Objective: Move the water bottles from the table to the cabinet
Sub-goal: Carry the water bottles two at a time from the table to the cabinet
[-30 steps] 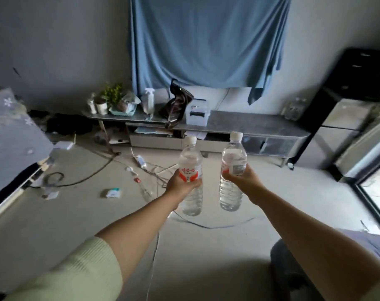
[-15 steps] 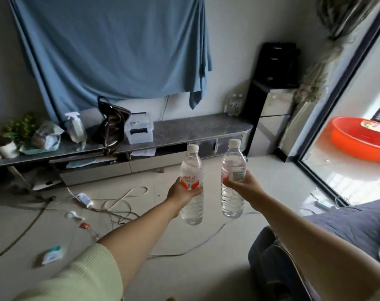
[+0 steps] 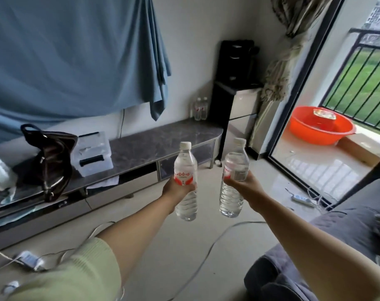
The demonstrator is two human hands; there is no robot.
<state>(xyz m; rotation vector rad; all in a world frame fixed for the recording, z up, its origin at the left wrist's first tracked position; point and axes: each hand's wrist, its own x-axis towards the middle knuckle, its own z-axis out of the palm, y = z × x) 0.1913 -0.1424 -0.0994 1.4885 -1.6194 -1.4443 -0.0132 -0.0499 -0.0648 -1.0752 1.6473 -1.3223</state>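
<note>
Grey-walled room w/ pale glossy floor tiles; low cabinet [image 3: 163, 137] w/ dark marbled top runs along the wall under a hanging blue cloth [image 3: 76, 57]. Two bottles [image 3: 201, 108] already stand at its far end by the wall, so part of the job looks done. Person's left hand [image 3: 178, 189] is wrapped round the left bottle [image 3: 185, 181] at its red-and-white label; right hand [image 3: 245, 184] is curled round the right bottle [image 3: 234, 177] the same way. Both are held upright, mid-air, well short of the cabinet, approx. side by side, not touching. Left to do: carry across, set down. Bottles are clear ribbed plastic, white caps, likely slightly squashy. Source table isn't in view.
</note>
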